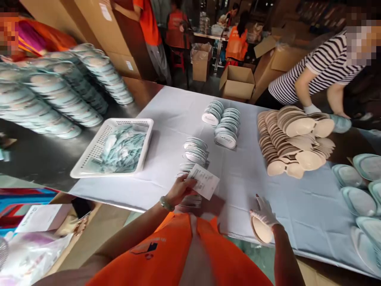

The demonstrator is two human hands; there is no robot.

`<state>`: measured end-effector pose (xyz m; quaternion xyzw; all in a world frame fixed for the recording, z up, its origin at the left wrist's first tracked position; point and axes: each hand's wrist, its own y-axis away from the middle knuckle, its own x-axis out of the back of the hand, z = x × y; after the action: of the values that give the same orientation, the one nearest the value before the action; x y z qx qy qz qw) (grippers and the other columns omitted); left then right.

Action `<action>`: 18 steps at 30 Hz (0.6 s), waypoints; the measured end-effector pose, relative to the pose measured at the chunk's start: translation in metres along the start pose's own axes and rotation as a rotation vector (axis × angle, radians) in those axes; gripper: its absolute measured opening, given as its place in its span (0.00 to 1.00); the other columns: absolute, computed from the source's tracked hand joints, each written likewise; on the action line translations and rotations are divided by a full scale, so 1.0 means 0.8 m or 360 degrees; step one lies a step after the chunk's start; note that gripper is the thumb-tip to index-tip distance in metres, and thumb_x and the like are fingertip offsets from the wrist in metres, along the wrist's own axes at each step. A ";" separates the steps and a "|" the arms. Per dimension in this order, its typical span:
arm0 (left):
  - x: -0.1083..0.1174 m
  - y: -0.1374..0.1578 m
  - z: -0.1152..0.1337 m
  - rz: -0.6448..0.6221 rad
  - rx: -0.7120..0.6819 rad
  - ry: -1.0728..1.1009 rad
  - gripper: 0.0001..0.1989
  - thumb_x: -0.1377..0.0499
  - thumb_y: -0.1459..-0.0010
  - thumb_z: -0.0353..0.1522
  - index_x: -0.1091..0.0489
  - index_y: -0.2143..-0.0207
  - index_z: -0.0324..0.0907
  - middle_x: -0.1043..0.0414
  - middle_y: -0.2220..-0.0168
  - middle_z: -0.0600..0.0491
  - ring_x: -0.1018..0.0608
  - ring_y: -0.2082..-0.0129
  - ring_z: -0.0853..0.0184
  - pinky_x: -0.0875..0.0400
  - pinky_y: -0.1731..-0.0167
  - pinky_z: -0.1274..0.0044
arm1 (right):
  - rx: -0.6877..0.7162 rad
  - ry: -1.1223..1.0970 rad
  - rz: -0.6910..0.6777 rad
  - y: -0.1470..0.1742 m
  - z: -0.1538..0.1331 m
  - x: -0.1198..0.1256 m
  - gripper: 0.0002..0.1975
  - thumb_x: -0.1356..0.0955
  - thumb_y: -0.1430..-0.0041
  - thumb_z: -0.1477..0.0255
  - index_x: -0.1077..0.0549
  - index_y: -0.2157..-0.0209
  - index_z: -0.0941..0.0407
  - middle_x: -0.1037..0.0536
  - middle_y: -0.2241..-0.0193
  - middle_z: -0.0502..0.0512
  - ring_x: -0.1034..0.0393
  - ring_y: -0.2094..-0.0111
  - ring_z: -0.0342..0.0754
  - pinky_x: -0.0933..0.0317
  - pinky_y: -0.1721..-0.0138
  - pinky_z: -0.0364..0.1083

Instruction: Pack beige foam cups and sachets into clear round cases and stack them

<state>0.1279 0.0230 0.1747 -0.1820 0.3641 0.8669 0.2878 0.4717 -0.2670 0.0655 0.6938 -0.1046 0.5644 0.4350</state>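
Observation:
My left hand (182,189), bare with a bracelet at the wrist, grips a white printed card (204,181) by its left edge. Just behind and below it stand small stacks of oval white-and-green labelled pieces (195,151). My right hand (264,214) wears a white glove with bare fingertips. Its fingers are on a beige oval dish (262,230) at the table's front edge, and the hand partly covers the dish. Further back on the right, beige double-bowl dishes (285,169) lie in nested piles.
A white basket (142,165) of small green-printed packets stands at left on the white-covered table (166,107). Tall stacks of pale green pieces (64,99) rise behind it. Green oval pieces (358,200) line the right side. A person in stripes (321,63) works opposite; an open carton (237,84) stands beyond.

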 end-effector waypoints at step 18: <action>-0.002 0.027 -0.016 -0.0161 0.0067 0.0104 0.22 0.32 0.50 0.27 0.33 0.53 0.43 0.26 0.68 0.55 0.20 0.70 0.65 0.19 0.71 0.73 | 0.0054 -0.0080 -0.0074 0.000 -0.036 0.007 0.14 0.38 0.42 0.72 0.21 0.62 0.54 0.20 0.59 0.59 0.27 0.57 0.51 0.36 0.52 0.49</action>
<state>0.1171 0.0006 0.1782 -0.2224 0.3818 0.8369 0.3231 0.4538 -0.2437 0.0701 0.7173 -0.0898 0.5381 0.4334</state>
